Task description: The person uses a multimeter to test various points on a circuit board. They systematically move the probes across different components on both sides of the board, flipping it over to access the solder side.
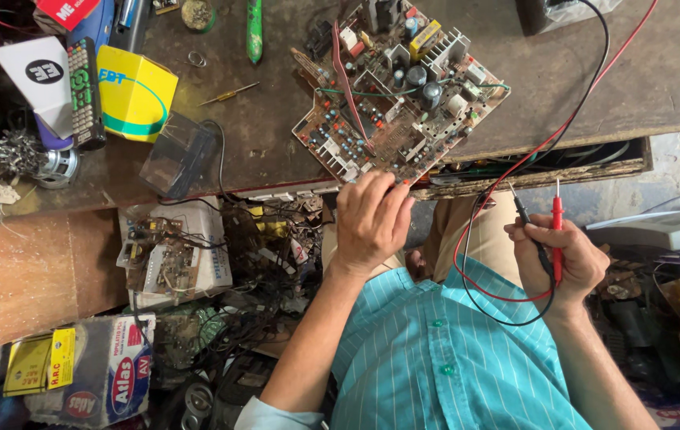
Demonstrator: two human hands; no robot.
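Head view: left hand (370, 221) steadies the circuit board (398, 89) at the counter (276, 135) edge, fingers curled on its near rim; right hand (559, 259) pinches red and black probes (555, 231) together, off the board. Probing seems pending; next, tips must be separated and placed.

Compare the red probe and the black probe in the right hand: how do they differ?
The red probe stands nearly upright with its tip high above the right hand; the black probe slants left and reaches less high. Their bodies differ in colour, and the leads match: red lead, black lead. Both sit together in that one hand, tips pointing up the picture.
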